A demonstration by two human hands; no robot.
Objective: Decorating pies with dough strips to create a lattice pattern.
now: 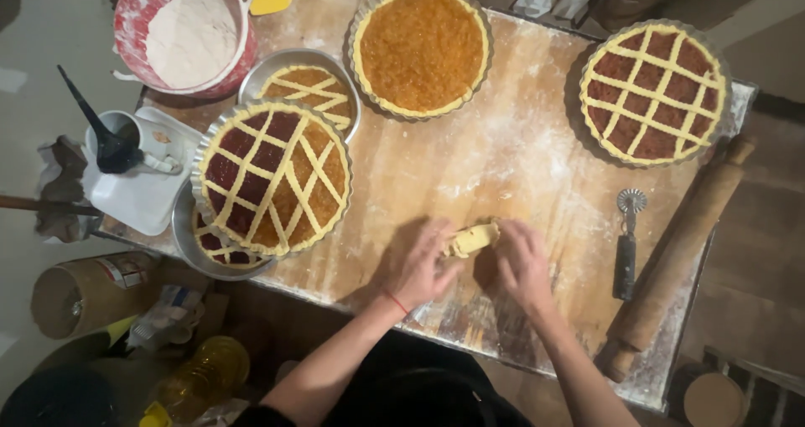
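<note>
Floured wooden board is sitting over a dim floor, clutter lying around its edges. Both hands are meeting near the board's front edge: left hand and right hand are pinching a small lump of pale dough between their fingertips, both grasping it, the lump lifting just off the board.

Right of the grip, a fluted pastry wheel is lying near, and a rolling pin is lying just past it along the board's edge. Far right and away from the grip, a lattice tart is sitting. Straight ahead, well apart, a plain jam tart without lattice is resting. Left of the grip, a big lattice tart is stacked over other tins, with a smaller lattice tart behind it. Farther left, a red flour bowl and a white tray are standing. Nothing is blocking the hands.
</note>
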